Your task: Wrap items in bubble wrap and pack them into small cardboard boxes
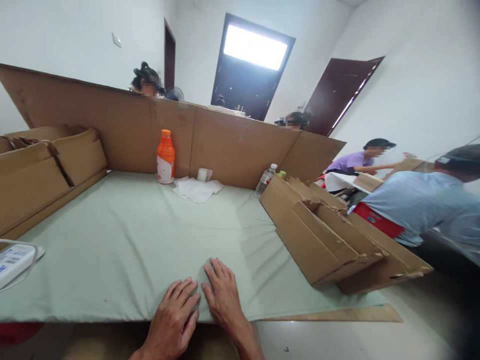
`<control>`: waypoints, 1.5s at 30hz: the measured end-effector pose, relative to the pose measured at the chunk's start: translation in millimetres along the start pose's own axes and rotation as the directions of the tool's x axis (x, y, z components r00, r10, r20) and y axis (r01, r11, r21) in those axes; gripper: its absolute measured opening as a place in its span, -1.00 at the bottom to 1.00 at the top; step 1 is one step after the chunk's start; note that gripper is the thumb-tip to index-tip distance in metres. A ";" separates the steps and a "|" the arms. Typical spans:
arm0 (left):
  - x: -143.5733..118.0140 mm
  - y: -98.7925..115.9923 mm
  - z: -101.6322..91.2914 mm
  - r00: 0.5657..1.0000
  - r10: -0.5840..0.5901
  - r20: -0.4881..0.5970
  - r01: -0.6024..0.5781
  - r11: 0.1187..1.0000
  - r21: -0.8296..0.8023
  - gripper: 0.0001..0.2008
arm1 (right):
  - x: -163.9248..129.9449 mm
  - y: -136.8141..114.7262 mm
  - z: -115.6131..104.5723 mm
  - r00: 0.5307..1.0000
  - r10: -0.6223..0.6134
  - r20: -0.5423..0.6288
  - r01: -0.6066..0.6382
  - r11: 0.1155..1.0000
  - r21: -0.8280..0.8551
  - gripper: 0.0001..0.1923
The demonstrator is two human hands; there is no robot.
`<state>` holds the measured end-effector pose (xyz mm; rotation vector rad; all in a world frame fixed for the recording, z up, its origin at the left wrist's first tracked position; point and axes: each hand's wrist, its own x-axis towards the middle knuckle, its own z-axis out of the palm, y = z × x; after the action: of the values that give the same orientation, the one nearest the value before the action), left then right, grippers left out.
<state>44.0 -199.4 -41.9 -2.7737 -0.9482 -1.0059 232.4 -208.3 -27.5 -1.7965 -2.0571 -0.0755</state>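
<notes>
Both hands were laid flat and empty, fingers spread, side by side on the near edge of a pale green cloth (123,240): the left hand (174,317) beside the right hand (221,290), the two nearly touching. The cloth was spread over the table, a soft crease showing just ahead of the fingers. It was judged light, limp and easily wrinkled, best taken by pinching its near hem. Farther off, an orange bottle (165,157) and crumpled white tissue (197,189) were seen against a cardboard partition (232,145). Folded cardboard boxes (322,235) lay to the right, a white power strip (13,261) at the left.
</notes>
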 end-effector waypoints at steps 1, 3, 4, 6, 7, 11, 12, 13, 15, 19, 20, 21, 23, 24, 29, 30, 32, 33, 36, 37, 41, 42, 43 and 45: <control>0.1 0.6 -0.7 1.000 -0.011 0.001 0.011 1.000 -0.012 -0.61 | -2.9 0.9 1.0 1.000 -0.005 -0.009 0.005 1.000 -0.004 -0.54; 1.5 2.7 -3.3 0.999 -0.041 0.008 0.041 0.998 -0.045 -0.62 | -6.3 4.7 3.4 0.999 -0.021 -0.034 0.021 1.000 -0.014 -0.53; 2.8 3.9 -5.0 0.998 -0.059 0.011 0.059 0.996 -0.066 -0.62 | -6.9 7.1 5.2 0.998 -0.031 -0.052 0.030 0.999 -0.017 -0.54; 5.6 6.3 -7.9 0.996 -0.090 0.011 0.091 0.990 -0.105 -0.64 | -6.7 11.8 10.3 0.994 -0.052 -0.100 0.051 0.999 -0.017 -0.56; 6.9 7.4 -9.1 0.994 -0.105 0.009 0.106 0.987 -0.118 -0.64 | -6.4 13.9 13.0 0.990 -0.066 -0.123 0.064 0.998 -0.017 -0.57; 9.6 10.6 -11.1 0.990 -0.142 0.017 0.143 0.981 -0.134 -0.61 | -6.0 19.6 20.4 0.975 -0.118 -0.188 0.115 0.993 -0.025 -0.61; 9.7 11.1 -11.3 0.989 -0.147 0.025 0.149 0.979 -0.136 -0.60 | -6.1 20.5 21.0 0.973 -0.126 -0.195 0.123 0.992 -0.028 -0.61; 9.7 11.4 -11.4 0.988 -0.151 0.035 0.155 0.978 -0.138 -0.60 | -6.1 21.1 21.3 0.970 -0.134 -0.202 0.130 0.991 -0.031 -0.62; 9.5 11.5 -11.6 0.986 -0.159 0.056 0.165 0.976 -0.139 -0.59 | -6.0 22.0 21.3 0.966 -0.147 -0.211 0.143 0.989 -0.035 -0.62; 10.1 10.1 -12.4 0.982 -0.165 0.090 0.176 0.974 -0.141 -0.61 | -5.0 23.6 22.4 0.959 -0.155 -0.236 0.155 0.988 -0.020 -0.63; 10.5 9.7 -12.7 0.981 -0.166 0.100 0.179 0.973 -0.143 -0.61 | -4.7 24.3 23.1 0.957 -0.155 -0.244 0.156 0.988 -0.017 -0.63; 11.1 9.6 -13.1 0.980 -0.169 0.108 0.184 0.972 -0.144 -0.62 | -4.3 25.1 23.9 0.954 -0.157 -0.254 0.158 0.987 -0.016 -0.63; 12.0 10.1 -13.8 0.976 -0.180 0.123 0.197 0.970 -0.142 -0.62 | -3.5 26.7 25.4 0.945 -0.172 -0.277 0.173 0.985 -0.023 -0.64; 12.3 11.1 -14.0 0.974 -0.186 0.128 0.204 0.969 -0.139 -0.62 | -3.0 27.5 25.9 0.940 -0.183 -0.288 0.182 0.983 -0.031 -0.64; 11.0 16.3 -13.8 0.969 -0.168 0.184 0.194 0.972 -0.133 -0.63 | -0.6 30.3 25.4 0.920 -0.235 -0.313 0.220 0.972 -0.081 -0.64; 11.7 14.1 -15.4 0.971 -0.134 0.196 0.166 0.973 -0.159 -0.67 | -0.2 30.6 24.7 0.919 -0.240 -0.315 0.224 0.971 -0.085 -0.64; 17.0 0.7 -24.0 0.981 -0.098 0.170 0.132 0.970 -0.203 -0.75 | 0.6 31.6 23.1 0.916 -0.246 -0.317 0.230 0.969 -0.086 -0.63; 22.0 -12.0 -31.8 0.985 -0.113 0.133 0.137 0.972 -0.193 -0.78 | 1.0 32.3 22.5 0.915 -0.250 -0.317 0.236 0.968 -0.084 -0.63; 46.8 -74.9 -71.2 0.958 -0.284 -0.031 0.284 0.959 -0.017 -0.73 | 2.1 35.9 22.1 0.913 -0.262 -0.311 0.254 0.965 -0.069 -0.63; 57.3 -102.2 -89.3 0.936 -0.342 -0.080 0.345 0.938 0.027 -0.70 | 2.3 37.7 22.6 0.911 -0.271 -0.311 0.263 0.962 -0.069 -0.62; 94.5 -211.4 -174.3 0.779 -0.550 -0.301 0.616 0.761 0.204 -0.61 | 1.8 46.0 25.2 0.903 -0.305 -0.303 0.293 0.952 -0.087 -0.61; 99.7 -233.2 -195.8 0.735 -0.583 -0.346 0.670 0.702 0.240 -0.58 | 1.3 48.2 25.6 0.908 -0.307 -0.286 0.293 0.952 -0.089 -0.60; 102.6 -251.6 -216.4 0.696 -0.610 -0.379 0.714 0.646 0.271 -0.56 | 0.8 50.4 25.8 0.916 -0.303 -0.261 0.289 0.953 -0.091 -0.59; 101.8 -278.9 -253.2 0.644 -0.656 -0.393 0.765 0.556 0.326 -0.54 | -0.2 55.2 26.6 0.935 -0.293 -0.201 0.277 0.955 -0.105 -0.58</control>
<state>-194.9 21.5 173.4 -1.7853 -2.0453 -0.9301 278.4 -191.2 -64.2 -1.4439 -2.1630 -0.4163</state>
